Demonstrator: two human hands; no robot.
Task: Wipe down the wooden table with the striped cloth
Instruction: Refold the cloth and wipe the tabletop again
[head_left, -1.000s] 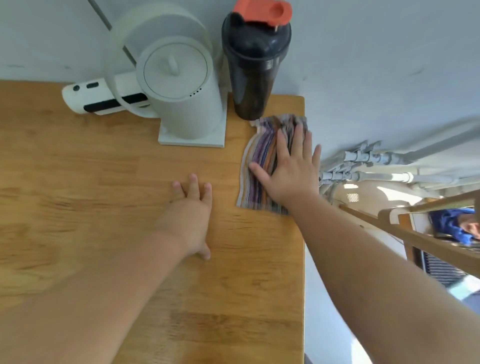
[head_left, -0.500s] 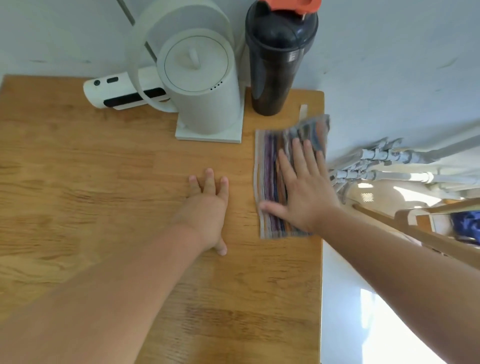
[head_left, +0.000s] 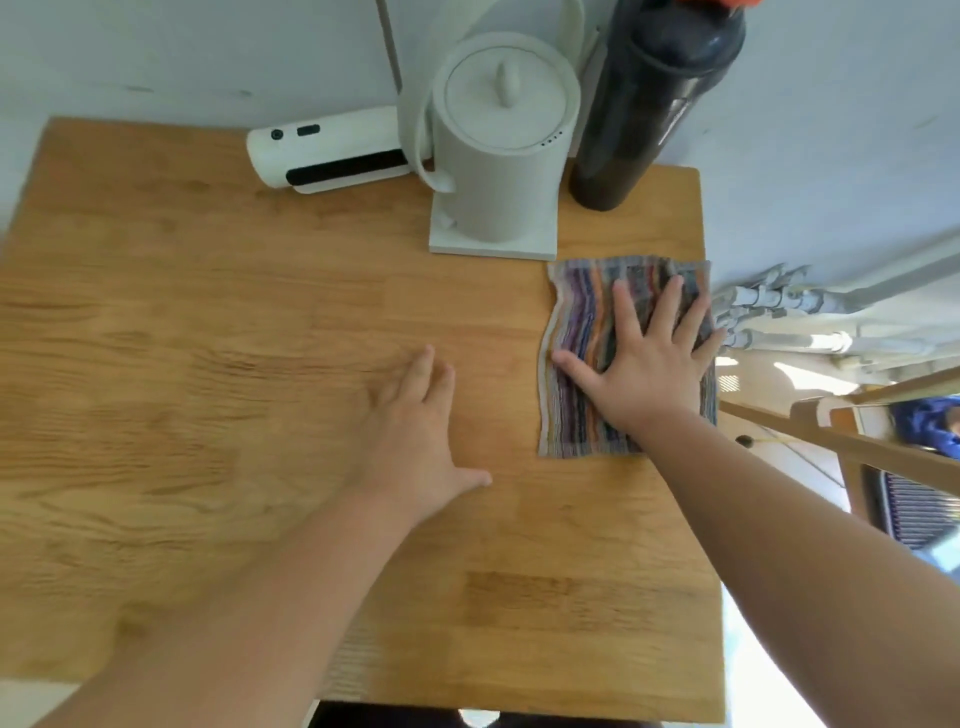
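Right hand (head_left: 647, 364) flat, palm down, fingers spread, pressing on the cloth (head_left: 579, 358); not gripping it, just laid on top. Cloth lies flat and unfolded at the right edge of the table (head_left: 208, 364), its right side at or slightly over the edge, just in front of the kettle (head_left: 501, 150) base and the black bottle (head_left: 639, 109). Left hand (head_left: 415, 441) open, palm down on bare wood, fingers loosely together, thumb out to the right, holding nothing; near the cloth's left edge but not touching it. Kettle sits on a square base at the back of the table by the wall, bottle just right of it, a white cylinder device (head_left: 322, 156) lying on its side just left, partly behind the kettle handle. Left half of the table blurred. Pipes (head_left: 779, 312) run along the wall past the right edge.
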